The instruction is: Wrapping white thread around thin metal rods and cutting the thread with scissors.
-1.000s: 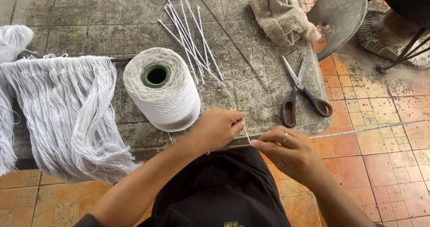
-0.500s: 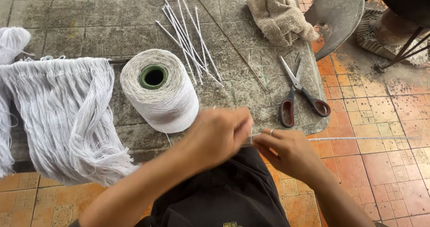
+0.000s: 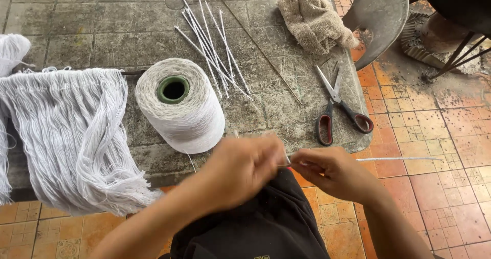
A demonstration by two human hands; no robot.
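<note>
My left hand [image 3: 244, 167] and my right hand [image 3: 335, 173] meet just in front of the stone slab's [image 3: 128, 29] near edge, above my dark lap. Both pinch a thin white-wrapped stick [image 3: 399, 160] that pokes out rightwards past my right hand. A fine white thread runs from my left hand toward a big cone of white yarn [image 3: 180, 105] standing upright on the slab. My left hand is blurred.
A bundle of white-wrapped sticks [image 3: 212, 47] and one bare thin stick [image 3: 263, 52] lie behind the cone. Scissors with red-black handles [image 3: 335, 108] lie right, a beige rag [image 3: 313, 21] behind them. A fringe of white strands [image 3: 66, 136] hangs left. A grey chair [image 3: 381, 18] stands far right.
My left hand has shifted right and closer to my right hand, moving fast around the stick. The view has moved slightly; the cone and scissors stay put.
</note>
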